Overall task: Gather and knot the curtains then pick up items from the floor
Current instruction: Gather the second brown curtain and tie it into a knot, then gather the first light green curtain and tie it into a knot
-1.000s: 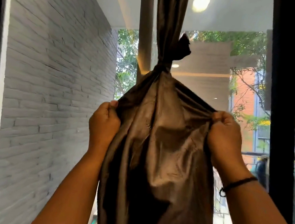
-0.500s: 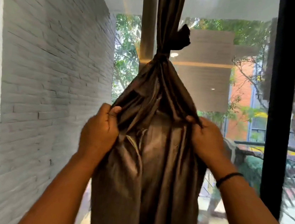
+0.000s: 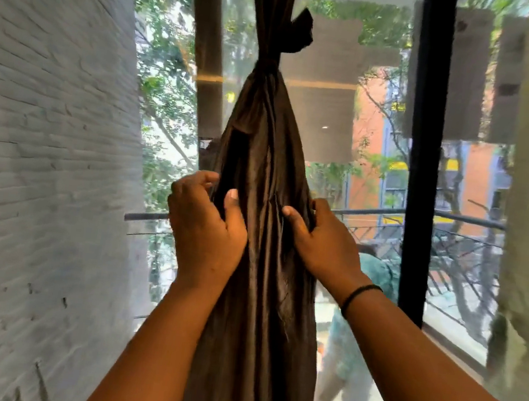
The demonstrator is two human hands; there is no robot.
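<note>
Curtain: dark, hangs centre before the window, knot high above the hands.
Left hand: arm raised, fingers curled round the curtain's left edge, thumb on its front.
Right hand: arm raised, fingers gripping the right-side folds.

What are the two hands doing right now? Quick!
Left hand: fingers loosely curved round the left edge of the curtain, thumb on its front; a loose hold.
Right hand: fingers curled into the curtain's right side, gripping it.
</note>
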